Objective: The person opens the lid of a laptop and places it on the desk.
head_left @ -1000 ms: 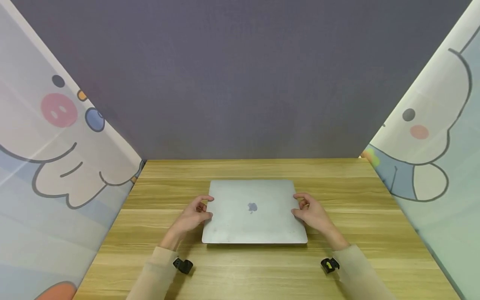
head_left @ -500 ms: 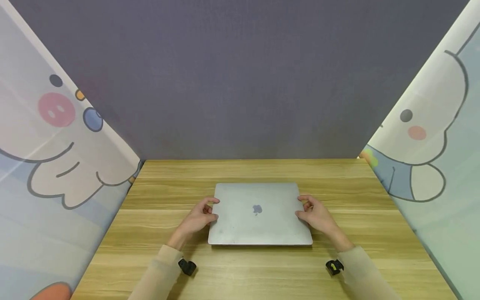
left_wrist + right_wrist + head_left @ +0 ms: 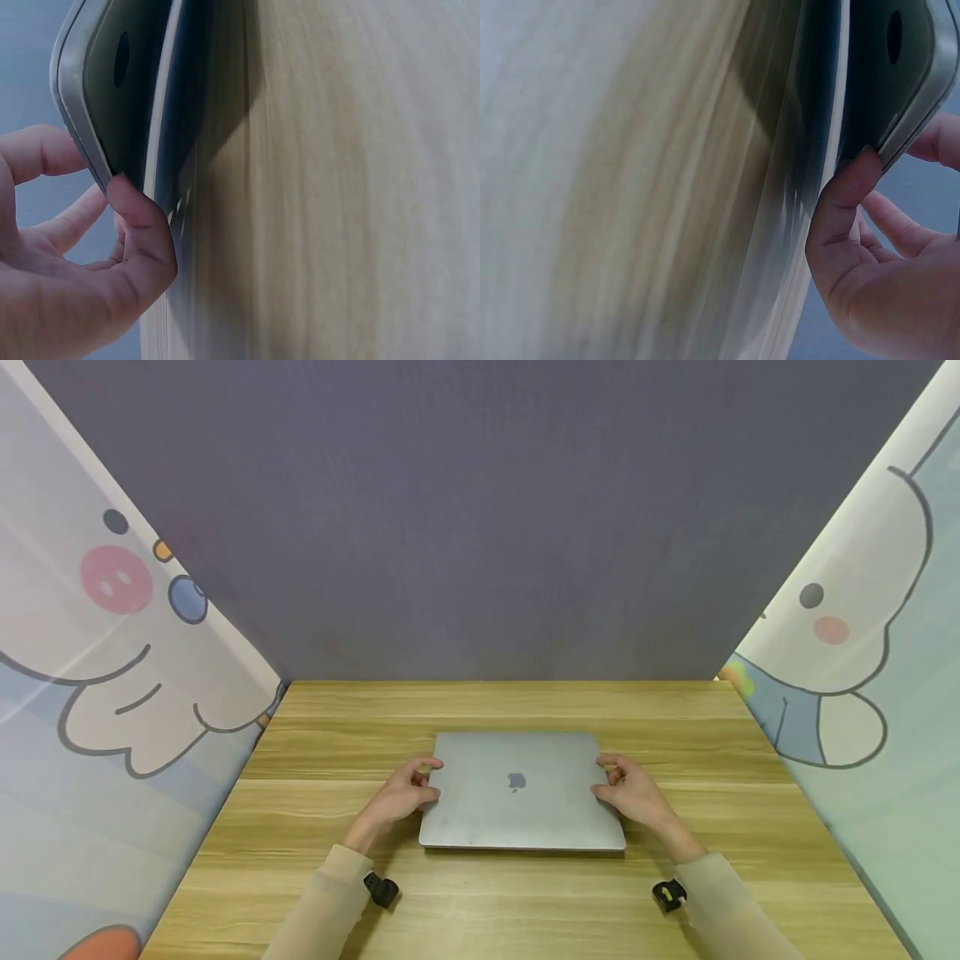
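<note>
A silver closed laptop (image 3: 517, 810) with an apple logo on its lid lies level between my two hands in the head view. My left hand (image 3: 401, 797) grips its left edge, thumb and index fingertip at the lid's rim. On the opposite edge, my right hand (image 3: 633, 793) holds it the same way. Both wrist views show the laptop's underside (image 3: 116, 97) with a dark round foot, raised off the table. A finger (image 3: 847, 187) of the right hand bends against that underside. The front part of the laptop's bottom is hidden in the head view.
The wood-grain table (image 3: 510, 902) stretches out around and below the laptop. A grey panel (image 3: 480, 527) rises at its back edge, and printed cartoon curtains (image 3: 90, 710) flank both sides. Small black devices (image 3: 382, 891) sit at both wrists.
Both hands and the laptop have shifted a little to the right. Its far edge appears slightly lower in the head view. The grip on both sides stays the same.
</note>
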A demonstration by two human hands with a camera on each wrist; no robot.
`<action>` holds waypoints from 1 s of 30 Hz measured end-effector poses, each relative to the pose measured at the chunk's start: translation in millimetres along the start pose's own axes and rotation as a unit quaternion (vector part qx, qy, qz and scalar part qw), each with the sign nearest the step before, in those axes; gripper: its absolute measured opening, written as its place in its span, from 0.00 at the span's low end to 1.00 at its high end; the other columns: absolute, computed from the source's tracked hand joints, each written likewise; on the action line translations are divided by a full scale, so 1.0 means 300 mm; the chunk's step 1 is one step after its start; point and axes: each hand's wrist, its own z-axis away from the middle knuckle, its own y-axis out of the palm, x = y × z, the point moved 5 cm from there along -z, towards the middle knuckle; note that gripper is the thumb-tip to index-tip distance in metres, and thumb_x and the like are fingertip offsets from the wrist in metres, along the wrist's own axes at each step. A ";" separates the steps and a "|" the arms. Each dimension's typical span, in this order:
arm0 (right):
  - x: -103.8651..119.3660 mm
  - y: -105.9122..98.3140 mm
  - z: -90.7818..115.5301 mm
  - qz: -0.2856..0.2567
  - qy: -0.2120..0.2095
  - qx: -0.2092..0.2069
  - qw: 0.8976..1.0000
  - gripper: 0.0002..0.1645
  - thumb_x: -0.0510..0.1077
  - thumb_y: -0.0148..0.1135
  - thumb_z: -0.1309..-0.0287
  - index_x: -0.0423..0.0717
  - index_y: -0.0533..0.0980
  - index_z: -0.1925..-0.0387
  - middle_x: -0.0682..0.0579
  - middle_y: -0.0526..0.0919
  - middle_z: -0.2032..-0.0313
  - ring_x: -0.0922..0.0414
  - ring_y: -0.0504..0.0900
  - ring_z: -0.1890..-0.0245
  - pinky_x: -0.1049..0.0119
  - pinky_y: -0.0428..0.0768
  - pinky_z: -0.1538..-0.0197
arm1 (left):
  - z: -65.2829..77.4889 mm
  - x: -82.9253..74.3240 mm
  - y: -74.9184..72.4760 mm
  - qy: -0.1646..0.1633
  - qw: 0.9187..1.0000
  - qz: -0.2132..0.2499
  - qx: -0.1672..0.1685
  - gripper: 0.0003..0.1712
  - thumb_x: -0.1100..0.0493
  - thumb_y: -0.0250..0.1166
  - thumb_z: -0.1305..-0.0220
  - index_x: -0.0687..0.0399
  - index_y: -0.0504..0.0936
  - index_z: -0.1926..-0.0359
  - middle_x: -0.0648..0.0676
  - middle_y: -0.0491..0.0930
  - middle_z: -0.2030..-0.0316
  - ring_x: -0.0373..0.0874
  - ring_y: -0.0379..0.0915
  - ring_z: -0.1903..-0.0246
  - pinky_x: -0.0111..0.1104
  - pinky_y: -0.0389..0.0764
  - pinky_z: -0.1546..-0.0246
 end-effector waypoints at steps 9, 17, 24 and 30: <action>-0.002 -0.001 -0.001 0.000 0.004 0.009 1.000 0.31 0.39 0.69 0.40 0.34 0.72 0.37 0.47 0.71 0.64 0.54 0.69 0.69 0.67 0.70 0.71 | -0.005 -0.006 0.012 0.004 1.000 0.002 -0.003 0.28 0.69 0.66 0.38 0.59 0.76 0.36 0.55 0.66 0.67 0.47 0.64 0.69 0.37 0.75 0.69; -0.006 0.000 0.006 0.011 0.006 0.018 1.000 0.31 0.39 0.68 0.39 0.33 0.72 0.36 0.48 0.70 0.66 0.56 0.68 0.72 0.67 0.70 0.72 | -0.004 -0.012 0.023 0.006 1.000 -0.015 0.006 0.28 0.68 0.66 0.38 0.59 0.75 0.36 0.55 0.66 0.67 0.47 0.65 0.69 0.36 0.76 0.67; -0.008 -0.002 0.010 0.028 -0.007 0.017 0.999 0.31 0.38 0.69 0.40 0.33 0.73 0.38 0.49 0.71 0.69 0.56 0.68 0.74 0.68 0.69 0.74 | -0.008 -0.001 0.030 0.005 1.000 -0.023 0.006 0.28 0.69 0.66 0.39 0.60 0.75 0.37 0.55 0.66 0.69 0.47 0.65 0.70 0.34 0.75 0.70; -0.007 0.008 0.016 0.037 -0.004 0.016 0.999 0.32 0.38 0.69 0.41 0.31 0.72 0.37 0.50 0.69 0.72 0.57 0.67 0.75 0.68 0.67 0.75 | -0.004 0.000 0.036 0.005 0.999 -0.041 -0.002 0.28 0.71 0.66 0.41 0.60 0.76 0.38 0.54 0.67 0.71 0.45 0.66 0.75 0.33 0.73 0.74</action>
